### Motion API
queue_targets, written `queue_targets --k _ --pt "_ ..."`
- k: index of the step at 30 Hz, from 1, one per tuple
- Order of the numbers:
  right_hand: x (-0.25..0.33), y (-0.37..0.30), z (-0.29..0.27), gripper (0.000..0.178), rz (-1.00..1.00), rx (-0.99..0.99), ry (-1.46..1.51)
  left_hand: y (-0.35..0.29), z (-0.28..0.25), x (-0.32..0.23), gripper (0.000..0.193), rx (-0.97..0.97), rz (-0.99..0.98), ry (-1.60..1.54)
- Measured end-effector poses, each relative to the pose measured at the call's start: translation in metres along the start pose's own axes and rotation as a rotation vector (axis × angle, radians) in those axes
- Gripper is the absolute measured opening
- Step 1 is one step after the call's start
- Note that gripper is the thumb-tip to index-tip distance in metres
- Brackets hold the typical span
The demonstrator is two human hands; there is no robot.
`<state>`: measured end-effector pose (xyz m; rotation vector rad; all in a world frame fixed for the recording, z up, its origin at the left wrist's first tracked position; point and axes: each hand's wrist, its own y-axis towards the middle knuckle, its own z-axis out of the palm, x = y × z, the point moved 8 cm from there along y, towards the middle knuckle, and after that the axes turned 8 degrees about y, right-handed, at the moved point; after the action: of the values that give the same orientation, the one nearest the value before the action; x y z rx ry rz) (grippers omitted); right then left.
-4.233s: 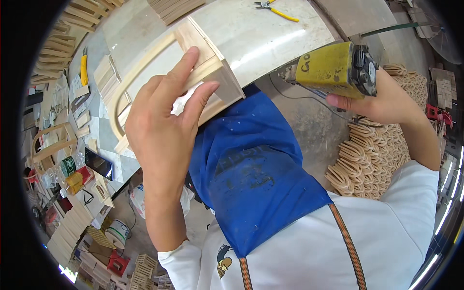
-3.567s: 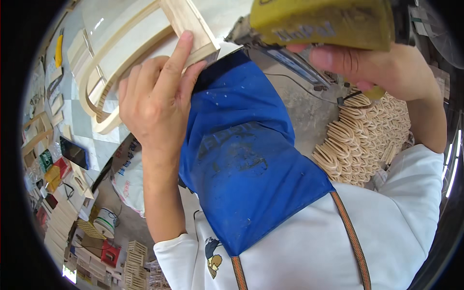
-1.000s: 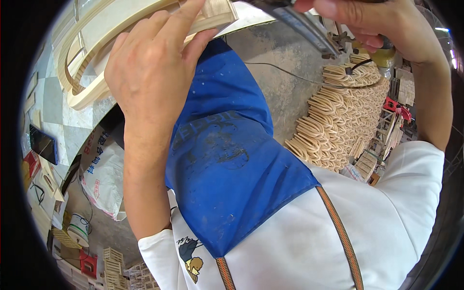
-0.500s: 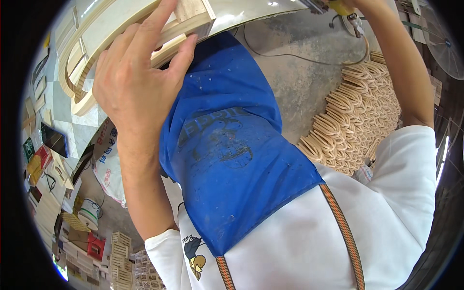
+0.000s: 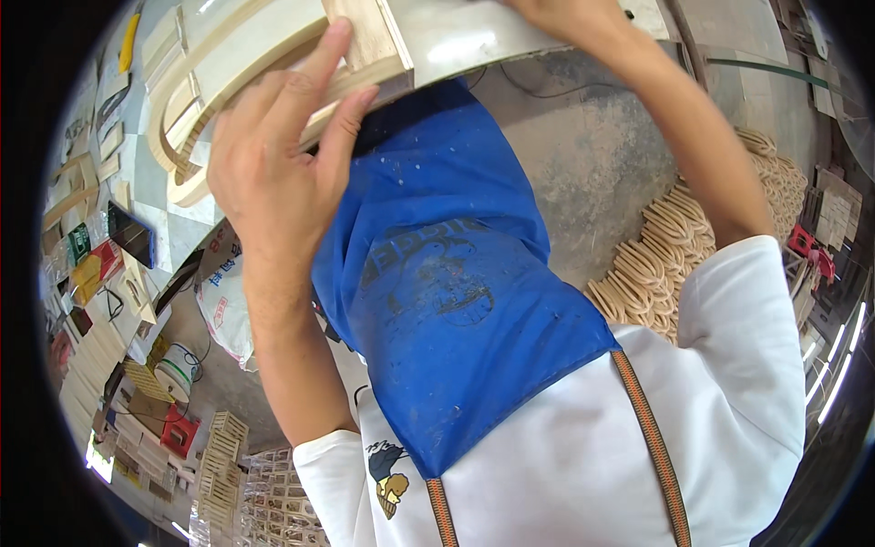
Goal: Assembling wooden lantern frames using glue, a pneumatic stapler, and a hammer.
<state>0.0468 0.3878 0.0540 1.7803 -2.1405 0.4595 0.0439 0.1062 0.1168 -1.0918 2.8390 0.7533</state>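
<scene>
At the upper left, my left hand (image 5: 278, 150) grips a pale wooden frame (image 5: 372, 41) made of a curved band and a squared block end. Its thumb and index finger press on the near side by the block, and the other fingers lie along the curve, partly hidden. The frame lies on a white tabletop (image 5: 456, 38), close to its near edge. My right hand (image 5: 561, 20) is over the table at the top of the view. Its fingers are cut off by the upper edge, so what they hold, if anything, is out of sight.
Bent wooden loops (image 5: 638, 273) are stacked on the floor at the right. A thin cable (image 5: 547, 95) runs beneath the table edge. Leftward are a dark phone-like device (image 5: 132, 235), a white sack (image 5: 223, 310), a bucket (image 5: 173, 374) and a red box (image 5: 180, 430). A blue apron (image 5: 437, 246) covers my lap.
My right hand has moved left along the table and up out of frame; the yellow-handled tool with its hose is no longer visible. My left hand still grips the frame as the view shifts slightly.
</scene>
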Motion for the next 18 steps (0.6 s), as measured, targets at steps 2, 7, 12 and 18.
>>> queue_targets --k 2,7,12,18 --pt "-0.019 -0.003 0.028 0.059 0.183 0.21 -0.088 0.002 -0.001 -0.005 0.047 0.037 -0.016 0.045" --pt "0.037 -0.042 -0.009 0.064 -0.384 -0.55 -0.187 0.0 0.002 -0.004 0.05 -0.007 0.003 0.038" --pt "0.01 -0.024 0.01 0.054 -0.143 -0.317 -0.041 0.014 -0.01 -0.002 0.047 0.148 -0.072 0.008" --pt "-0.003 -0.045 -0.034 0.027 0.218 -0.03 0.003 0.031 -0.033 0.005 0.048 0.245 -0.441 -0.248"
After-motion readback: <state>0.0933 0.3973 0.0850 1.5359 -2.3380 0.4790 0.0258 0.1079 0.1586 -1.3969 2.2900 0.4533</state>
